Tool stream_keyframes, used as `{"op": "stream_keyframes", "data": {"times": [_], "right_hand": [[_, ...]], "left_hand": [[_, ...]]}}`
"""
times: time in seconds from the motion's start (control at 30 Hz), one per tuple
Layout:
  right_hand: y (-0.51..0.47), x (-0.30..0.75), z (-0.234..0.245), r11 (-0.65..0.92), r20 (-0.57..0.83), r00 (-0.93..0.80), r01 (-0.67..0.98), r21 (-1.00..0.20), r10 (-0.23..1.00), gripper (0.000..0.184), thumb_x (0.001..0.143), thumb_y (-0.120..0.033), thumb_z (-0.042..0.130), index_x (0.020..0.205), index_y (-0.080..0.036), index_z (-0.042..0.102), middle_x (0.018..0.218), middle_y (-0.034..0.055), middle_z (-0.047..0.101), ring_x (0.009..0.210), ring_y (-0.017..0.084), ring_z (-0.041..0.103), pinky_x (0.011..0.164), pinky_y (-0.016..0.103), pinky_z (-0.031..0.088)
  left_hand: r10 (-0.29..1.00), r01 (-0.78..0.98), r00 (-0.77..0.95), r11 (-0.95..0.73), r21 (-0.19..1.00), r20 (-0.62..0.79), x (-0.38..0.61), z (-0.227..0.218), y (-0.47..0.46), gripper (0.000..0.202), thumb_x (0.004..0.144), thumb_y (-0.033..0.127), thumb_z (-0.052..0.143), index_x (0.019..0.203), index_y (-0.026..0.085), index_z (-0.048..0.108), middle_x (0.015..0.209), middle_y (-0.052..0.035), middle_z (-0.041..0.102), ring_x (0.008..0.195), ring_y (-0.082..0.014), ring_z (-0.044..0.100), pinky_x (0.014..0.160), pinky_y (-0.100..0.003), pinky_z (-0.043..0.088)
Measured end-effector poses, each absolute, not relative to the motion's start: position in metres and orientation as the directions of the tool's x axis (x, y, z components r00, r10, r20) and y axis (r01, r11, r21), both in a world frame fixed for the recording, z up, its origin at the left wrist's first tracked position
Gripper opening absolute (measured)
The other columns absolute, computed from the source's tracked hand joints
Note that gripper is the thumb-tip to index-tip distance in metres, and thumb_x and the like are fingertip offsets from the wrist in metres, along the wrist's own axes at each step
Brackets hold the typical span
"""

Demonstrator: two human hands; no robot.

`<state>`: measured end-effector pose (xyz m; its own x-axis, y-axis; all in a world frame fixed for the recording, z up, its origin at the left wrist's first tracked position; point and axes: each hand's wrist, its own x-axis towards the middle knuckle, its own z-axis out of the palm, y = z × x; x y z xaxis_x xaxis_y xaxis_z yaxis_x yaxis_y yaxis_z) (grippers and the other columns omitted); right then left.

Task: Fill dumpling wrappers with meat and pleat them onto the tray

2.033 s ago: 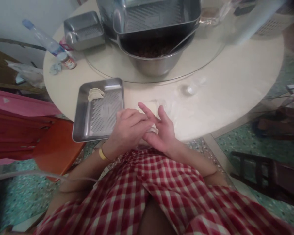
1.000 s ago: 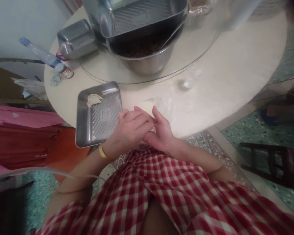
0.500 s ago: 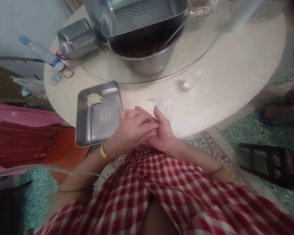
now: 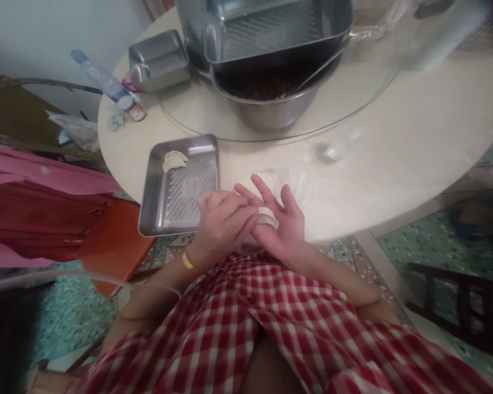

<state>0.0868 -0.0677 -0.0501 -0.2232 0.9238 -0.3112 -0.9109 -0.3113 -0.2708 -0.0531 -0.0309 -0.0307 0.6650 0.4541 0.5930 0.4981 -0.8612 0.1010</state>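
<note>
Both hands meet at the near edge of the round table (image 4: 394, 148), just right of a steel tray (image 4: 166, 210). My left hand (image 4: 219, 230) is curled, its fingers pinching a pale dumpling (image 4: 269, 215). My right hand (image 4: 281, 227) cradles the same dumpling from beneath, fingers partly spread upward. One folded dumpling (image 4: 173, 160) lies in the tray's far corner. A stack of round wrappers (image 4: 261, 183) lies on the table just beyond my fingers.
A steel bowl of dark filling (image 4: 267, 96) with a spoon sits on a glass turntable, under stacked steel trays (image 4: 271, 27). A small steel tray (image 4: 158, 60), a plastic bottle (image 4: 98, 79) and a small jar (image 4: 133, 108) stand far left. An orange chair (image 4: 110, 246) is at left.
My right fingers have spread open again after closing against the left hand, and the dumpling's edge shows between the hands. The view has shifted slightly to the left.
</note>
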Motion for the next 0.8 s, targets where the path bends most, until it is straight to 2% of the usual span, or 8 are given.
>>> {"op": "stream_keyframes", "data": {"times": [0.07, 0.27, 0.4, 0.57, 0.73, 0.8], "right_hand": [[-0.067, 0.085, -0.051, -0.292, -0.311, -0.205, -0.919, -0.265, 0.928, 0.049, 0.094, -0.061, 0.036, 0.119, -0.030, 0.064, 0.124, 0.0063, 0.070, 0.107, 0.020, 0.068, 0.103, 0.044, 0.052], [-0.063, 0.085, -0.051, -0.197, -0.302, -0.107, -0.939, -0.283, 0.947, 0.048, 0.093, -0.059, 0.041, 0.127, -0.029, 0.058, 0.126, 0.0056, 0.069, 0.123, 0.020, 0.061, 0.114, 0.046, 0.042], [-0.062, 0.084, -0.051, -0.175, -0.275, -0.090, -0.938, -0.299, 0.957, 0.049, 0.093, -0.058, 0.040, 0.131, -0.030, 0.053, 0.126, 0.0044, 0.068, 0.128, 0.020, 0.058, 0.118, 0.047, 0.036], [-0.063, 0.081, -0.052, -0.183, -0.249, -0.095, -0.915, -0.361, 0.964, 0.053, 0.093, -0.060, 0.037, 0.138, -0.032, 0.047, 0.134, 0.0045, 0.064, 0.133, 0.021, 0.055, 0.119, 0.047, 0.036], [-0.060, 0.080, -0.049, -0.157, -0.226, -0.057, -0.876, -0.455, 0.972, 0.056, 0.094, -0.058, 0.035, 0.142, -0.031, 0.043, 0.135, 0.0057, 0.063, 0.134, 0.021, 0.055, 0.117, 0.047, 0.037], [-0.059, 0.078, -0.048, -0.148, -0.211, -0.047, -0.857, -0.493, 0.976, 0.057, 0.094, -0.058, 0.034, 0.143, -0.030, 0.043, 0.137, 0.0067, 0.062, 0.134, 0.022, 0.054, 0.116, 0.048, 0.038]], "left_hand": [[0.464, 0.522, 0.637, -0.847, 0.099, 0.615, -0.051, -0.033, -0.032, 0.006, 0.092, 0.024, 0.060, 0.090, 0.028, 0.064, 0.091, 0.0013, 0.072, 0.081, -0.0194, 0.061, 0.073, -0.040, 0.045], [0.566, 0.603, 0.571, -0.781, 0.164, 0.594, -0.057, -0.036, -0.033, 0.017, 0.095, 0.036, 0.060, 0.108, 0.027, 0.066, 0.092, 0.0011, 0.071, 0.080, -0.0180, 0.060, 0.075, -0.038, 0.043], [0.615, 0.659, 0.532, -0.733, 0.172, 0.582, -0.060, -0.040, -0.038, 0.012, 0.094, 0.032, 0.062, 0.096, 0.023, 0.069, 0.086, -0.0014, 0.071, 0.079, -0.0188, 0.057, 0.076, -0.039, 0.040], [0.640, 0.658, 0.481, -0.715, 0.235, 0.600, -0.057, -0.043, -0.044, 0.011, 0.092, 0.022, 0.062, 0.084, 0.020, 0.068, 0.083, -0.0030, 0.070, 0.080, -0.0190, 0.056, 0.079, -0.040, 0.037], [0.669, 0.698, 0.471, -0.681, 0.220, 0.576, -0.065, -0.043, -0.044, 0.018, 0.092, 0.039, 0.065, 0.096, 0.022, 0.069, 0.086, -0.0029, 0.070, 0.080, -0.0191, 0.055, 0.075, -0.038, 0.038], [0.678, 0.717, 0.456, -0.664, 0.215, 0.576, -0.069, -0.043, -0.045, 0.019, 0.092, 0.040, 0.064, 0.095, 0.022, 0.069, 0.084, -0.0029, 0.068, 0.079, -0.0192, 0.053, 0.075, -0.037, 0.038]]}}
